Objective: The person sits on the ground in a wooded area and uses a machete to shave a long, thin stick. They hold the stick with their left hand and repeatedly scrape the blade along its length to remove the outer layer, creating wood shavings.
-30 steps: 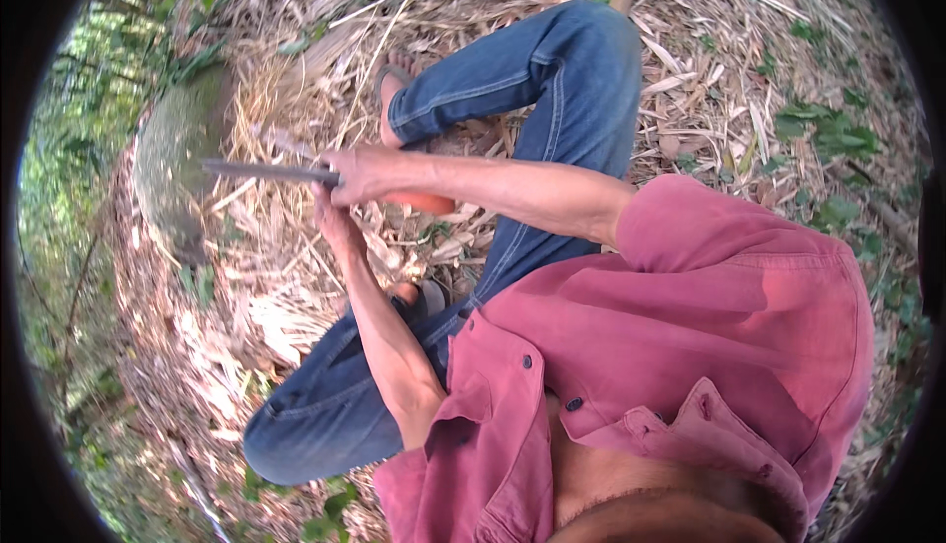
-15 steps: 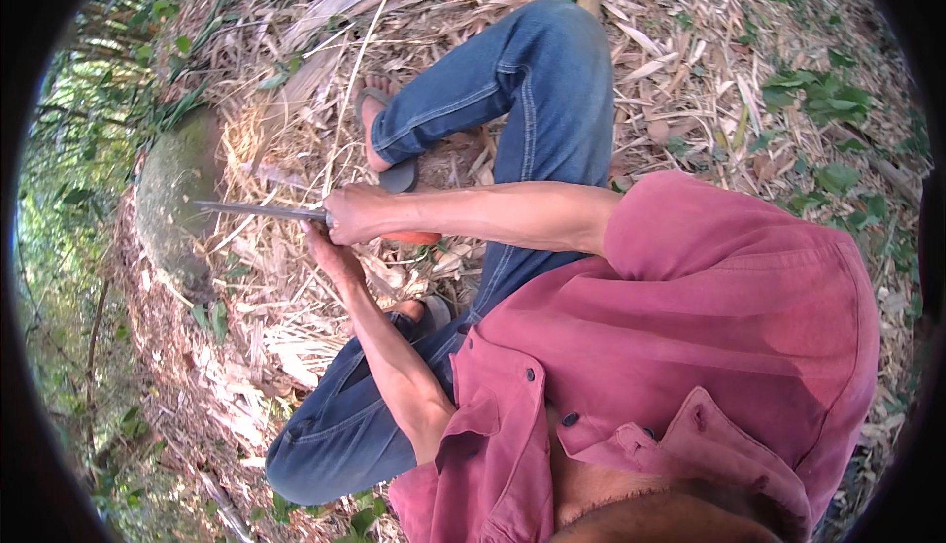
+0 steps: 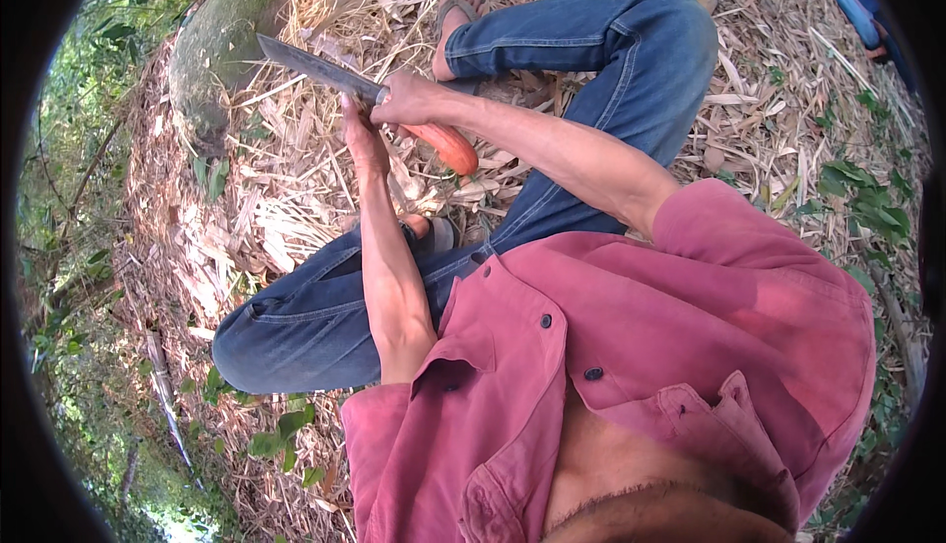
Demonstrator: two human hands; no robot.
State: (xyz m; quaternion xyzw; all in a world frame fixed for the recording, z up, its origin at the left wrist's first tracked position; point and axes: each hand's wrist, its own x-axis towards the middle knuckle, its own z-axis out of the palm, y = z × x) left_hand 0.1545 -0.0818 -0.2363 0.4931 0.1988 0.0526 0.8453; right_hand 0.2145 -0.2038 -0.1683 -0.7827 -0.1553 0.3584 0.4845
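Over dry leaves, right hand (image 3: 409, 100) clasps knife (image 3: 315, 68).

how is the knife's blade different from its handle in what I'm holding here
The blade is dark grey metal, flat and long, tapering toward the mossy rock; the handle is orange, rounded and thicker. The blade is bare along its whole length, while the right hand wraps the handle's upper part and the left hand sits just below the grip. Both lie along one slanted line, as parts of one big knife.

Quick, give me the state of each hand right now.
Left hand: touching the knife near its blade base; whether it grips anything cannot be told.
Right hand: closed on the knife's orange handle.
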